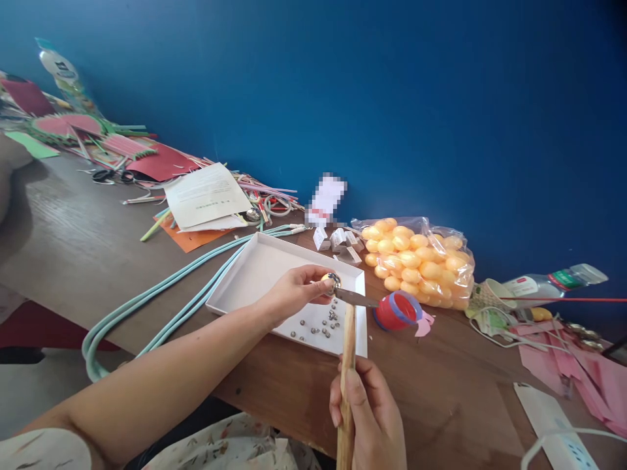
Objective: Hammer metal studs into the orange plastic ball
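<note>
Above the right part of a shallow white box lid [360,339], my left hand [306,287] pinches a small shiny metal bell-like ball [334,281] between thumb and fingers. My right hand [369,411] is wrapped round the pale wooden handle of a hammer [349,346], held upright. One end of its dark metal head is at the ball, seemingly touching it; the other end points right. Several tiny silvery round pieces [327,329] lie scattered in the lid under my hands. Just right of the hammer head sits a red cup-shaped thing [396,310] with a purple rim.
A clear bag of yellow-orange balls [416,258] lies behind on the right. Mint-green cords [181,271] curve along the left. Papers [208,196], scissors [112,175] and straws crowd the back left. A power strip [558,424] lies front right; a blue wall [313,98] stands behind.
</note>
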The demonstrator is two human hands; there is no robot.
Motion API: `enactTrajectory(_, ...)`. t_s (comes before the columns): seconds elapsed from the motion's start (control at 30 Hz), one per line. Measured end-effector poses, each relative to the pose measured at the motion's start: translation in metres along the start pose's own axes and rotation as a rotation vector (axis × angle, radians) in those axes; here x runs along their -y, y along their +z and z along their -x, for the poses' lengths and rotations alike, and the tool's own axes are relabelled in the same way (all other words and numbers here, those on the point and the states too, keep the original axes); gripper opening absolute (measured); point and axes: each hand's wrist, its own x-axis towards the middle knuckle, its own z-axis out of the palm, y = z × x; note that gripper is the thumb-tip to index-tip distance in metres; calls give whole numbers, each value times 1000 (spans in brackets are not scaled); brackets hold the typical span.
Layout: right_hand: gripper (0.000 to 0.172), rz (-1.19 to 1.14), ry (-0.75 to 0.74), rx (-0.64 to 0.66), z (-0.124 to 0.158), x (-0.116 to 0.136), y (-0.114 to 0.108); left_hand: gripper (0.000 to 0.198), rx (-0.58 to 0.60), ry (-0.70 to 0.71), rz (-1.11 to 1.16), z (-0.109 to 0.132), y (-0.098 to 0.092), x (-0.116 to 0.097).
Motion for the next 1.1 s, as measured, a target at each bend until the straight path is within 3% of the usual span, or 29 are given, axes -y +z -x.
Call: enactTrajectory(1.1,27,-1,-55,-41,-1,5,4,45,12,33,58,1,0,0)
